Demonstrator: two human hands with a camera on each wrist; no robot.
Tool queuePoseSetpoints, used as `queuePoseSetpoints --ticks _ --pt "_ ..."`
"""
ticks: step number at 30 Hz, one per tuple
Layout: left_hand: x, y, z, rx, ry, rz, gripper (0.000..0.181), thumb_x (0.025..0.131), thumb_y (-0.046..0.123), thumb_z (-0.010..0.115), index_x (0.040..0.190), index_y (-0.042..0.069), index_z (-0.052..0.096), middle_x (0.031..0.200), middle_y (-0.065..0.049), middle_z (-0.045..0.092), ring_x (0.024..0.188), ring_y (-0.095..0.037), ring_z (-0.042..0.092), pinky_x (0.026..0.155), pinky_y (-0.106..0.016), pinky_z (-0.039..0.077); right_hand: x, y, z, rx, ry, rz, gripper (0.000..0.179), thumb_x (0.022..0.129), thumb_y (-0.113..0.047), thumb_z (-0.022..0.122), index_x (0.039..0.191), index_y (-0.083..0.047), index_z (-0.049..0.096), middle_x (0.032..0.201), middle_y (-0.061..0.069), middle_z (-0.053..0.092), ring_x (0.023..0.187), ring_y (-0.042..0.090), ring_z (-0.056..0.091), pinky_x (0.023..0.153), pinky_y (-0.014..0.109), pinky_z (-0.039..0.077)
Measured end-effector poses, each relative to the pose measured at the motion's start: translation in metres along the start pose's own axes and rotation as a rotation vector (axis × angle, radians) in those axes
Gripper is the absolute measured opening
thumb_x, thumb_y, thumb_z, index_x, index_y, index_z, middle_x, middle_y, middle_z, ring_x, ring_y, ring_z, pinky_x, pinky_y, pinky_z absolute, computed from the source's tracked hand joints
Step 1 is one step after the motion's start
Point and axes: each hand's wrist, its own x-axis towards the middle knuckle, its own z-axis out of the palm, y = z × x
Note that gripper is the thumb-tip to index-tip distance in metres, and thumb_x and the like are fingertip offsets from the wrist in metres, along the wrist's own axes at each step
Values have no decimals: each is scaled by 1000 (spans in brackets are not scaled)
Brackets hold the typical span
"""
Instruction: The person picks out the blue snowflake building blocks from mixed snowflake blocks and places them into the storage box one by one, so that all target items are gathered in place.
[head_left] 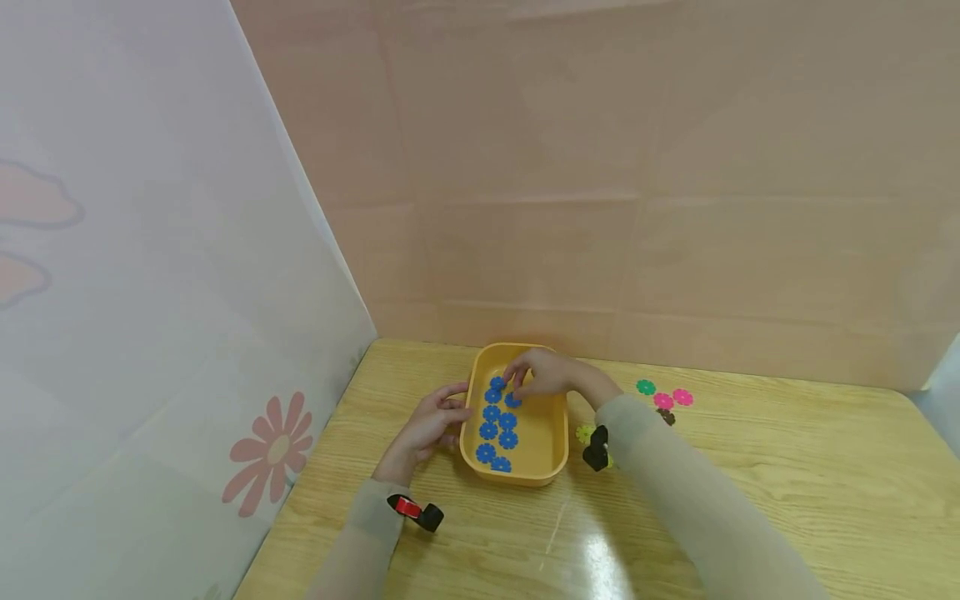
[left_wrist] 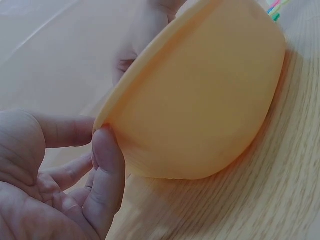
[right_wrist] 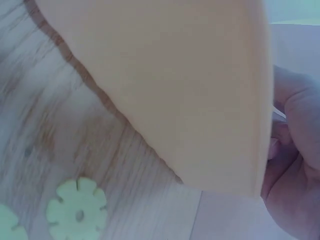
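Note:
A yellow plastic tray (head_left: 551,442) stands on the table with several blue flower-shaped discs (head_left: 507,439) lying inside, mostly along its left side. My left hand (head_left: 429,425) pinches the tray's left rim between thumb and finger, as the left wrist view shows closely. Over the right rim reaches my right hand (head_left: 546,372), its bent fingers down among the blue discs at the far end. One blue disc (head_left: 513,400) lies right below those fingertips. Whether they grip it cannot be told; in the right wrist view the tray wall (right_wrist: 190,100) hides the fingertips.
Right of the tray lie a green disc (head_left: 646,387), two pink discs (head_left: 682,397) and a brown one (head_left: 666,416). Yellow-green discs (right_wrist: 77,210) are beside the tray, partly under my right wrist. A tan backdrop (head_left: 525,250) rises behind the wooden table (head_left: 787,467), and a white flowered sheet (head_left: 187,333) at left.

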Motion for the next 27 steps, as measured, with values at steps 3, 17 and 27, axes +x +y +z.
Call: queuePoseSetpoints --ticks 3,17,27 --pt "0 0 -1 1 -2 7 57 97 12 71 151 9 51 110 -10 59 89 -22 65 58 -29 56 -5 -2 -3 18 9 -14 31 94 -13 78 122 -2 72 95 -7 71 93 18 63 84 35 51" --pt "0 4 2 -6 -1 12 55 98 8 68 151 9 51 113 -13 59 88 -23 66 58 -29 57 -48 4 -20 140 148 -91 23 94 -9 77 117 -5 74 93 -5 72 64 17 47 61 26 40" --pt "1 3 3 2 -6 12 56 98 9 67 151 8 50 113 -13 60 89 -24 67 59 -30 58 -89 18 -23 169 181 -41 29 97 -17 76 123 -6 71 100 -4 71 52 11 41 49 27 43"
